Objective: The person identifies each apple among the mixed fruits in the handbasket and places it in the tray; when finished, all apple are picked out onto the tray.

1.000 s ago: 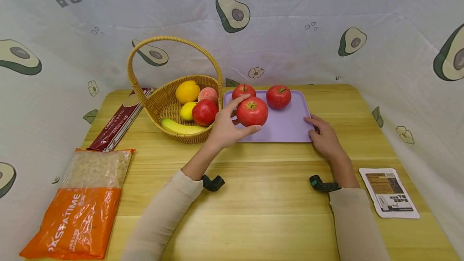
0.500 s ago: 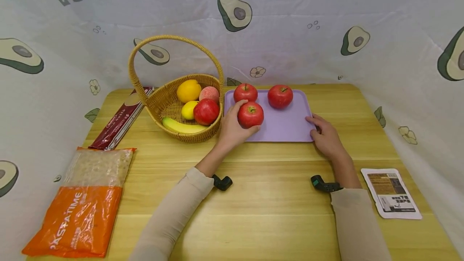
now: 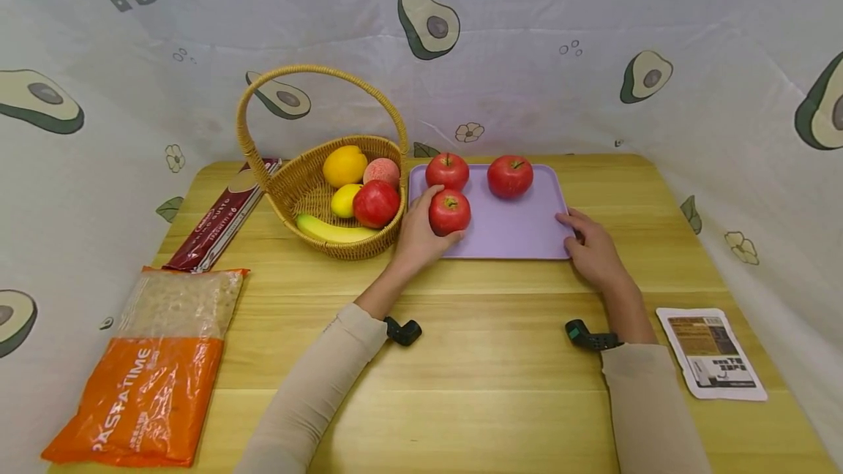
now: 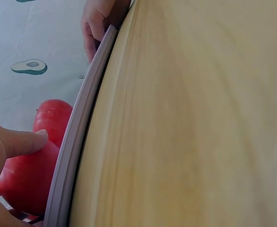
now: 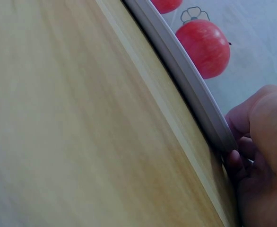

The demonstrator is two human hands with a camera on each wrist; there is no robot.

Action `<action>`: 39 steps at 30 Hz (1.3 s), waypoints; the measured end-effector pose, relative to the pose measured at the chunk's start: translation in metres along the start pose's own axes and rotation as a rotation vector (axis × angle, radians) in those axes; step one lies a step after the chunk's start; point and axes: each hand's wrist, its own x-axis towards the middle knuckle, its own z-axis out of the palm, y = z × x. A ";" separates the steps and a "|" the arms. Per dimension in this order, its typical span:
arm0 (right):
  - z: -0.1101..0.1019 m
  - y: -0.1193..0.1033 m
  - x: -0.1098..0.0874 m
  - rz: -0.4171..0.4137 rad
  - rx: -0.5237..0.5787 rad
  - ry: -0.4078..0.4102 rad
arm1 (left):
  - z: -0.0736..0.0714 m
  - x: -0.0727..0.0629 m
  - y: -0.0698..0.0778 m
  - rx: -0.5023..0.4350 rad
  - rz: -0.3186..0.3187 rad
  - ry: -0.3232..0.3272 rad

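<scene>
My left hand (image 3: 416, 236) holds a red apple (image 3: 451, 213) at the front left corner of a lilac tray (image 3: 520, 229), thumb on its near side and fingers reaching behind it. The left wrist view shows the thumb lying against this apple (image 4: 30, 179), low beside the tray's rim (image 4: 77, 127). Two more red apples sit on the tray, one at the back left (image 3: 448, 170) and another toward the back middle (image 3: 510, 176). At the tray's right end, my right hand (image 3: 590, 247) pinches the rim, its fingertips partly hidden underneath in the right wrist view.
Left of the tray stands a wicker basket (image 3: 290, 185) with a tall handle, holding a banana (image 3: 336, 230), a lemon (image 3: 345, 201) and other fruit. A spaghetti pack (image 3: 220, 222) and an orange pasta bag (image 3: 148, 386) lie far left. A white packet (image 3: 713, 353) lies right.
My left hand has lowered the apple from above the tray to its front left corner, in front of the back left apple. The right hand has stayed at the tray's right end.
</scene>
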 end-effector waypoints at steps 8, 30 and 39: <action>-0.001 -0.002 -0.001 -0.006 0.002 0.000 | -0.007 -0.006 0.008 0.040 0.100 0.006; 0.000 -0.001 -0.003 0.000 -0.010 -0.004 | -0.101 -0.035 0.020 0.135 0.282 0.053; 0.000 -0.001 -0.001 0.003 -0.015 0.003 | -0.142 -0.038 0.016 0.178 0.089 0.081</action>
